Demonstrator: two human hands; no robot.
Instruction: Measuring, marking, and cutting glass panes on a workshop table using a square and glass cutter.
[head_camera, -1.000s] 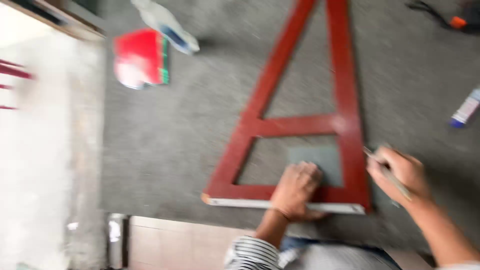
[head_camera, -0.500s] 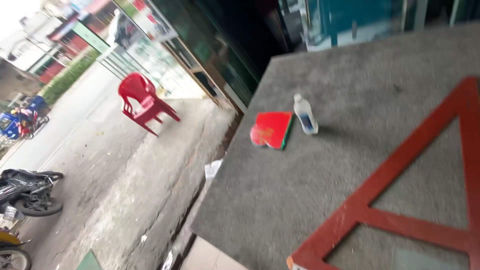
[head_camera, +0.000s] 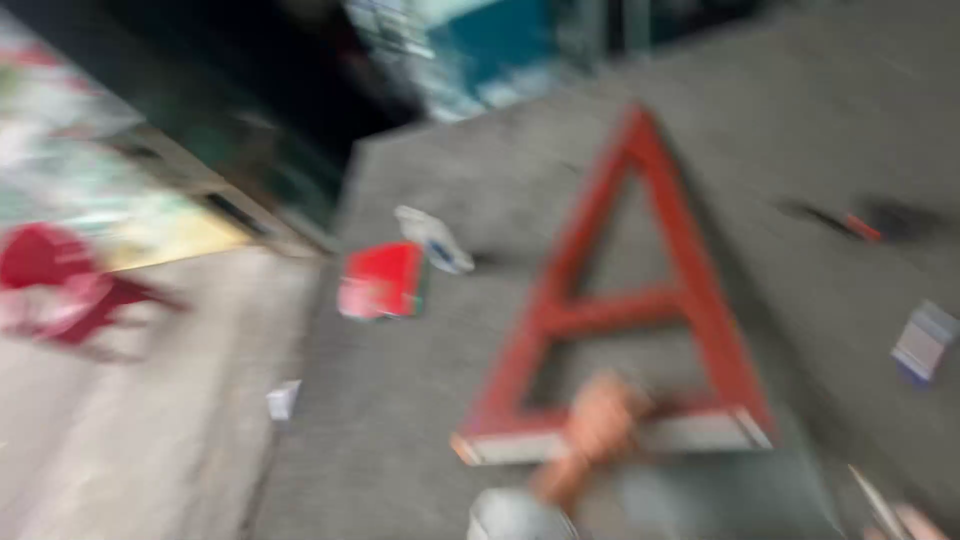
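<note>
The view is heavily blurred. A large red frame in the shape of a letter A (head_camera: 640, 300) lies flat on a grey carpet-like surface (head_camera: 400, 460). My left hand (head_camera: 600, 420) rests on the frame's pale bottom bar (head_camera: 700, 435), and the blur hides its fingers. My right hand (head_camera: 925, 522) shows only at the bottom right corner, holding a thin light-coloured tool (head_camera: 872, 495) just off the frame's right foot. A striped sleeve cuff (head_camera: 515, 515) shows at the bottom edge.
A red packet (head_camera: 383, 282) and a plastic bottle (head_camera: 433, 240) lie left of the frame. A white-and-blue object (head_camera: 925, 342) and a dark tool (head_camera: 860, 225) lie to the right. The surface's edge drops to pavement with a small white box (head_camera: 283, 400) and a red chair (head_camera: 60, 285).
The camera swung up and left to the street half a second ago, and has come back down toward the frame. My left hand on the bottom bar is in view again.
</note>
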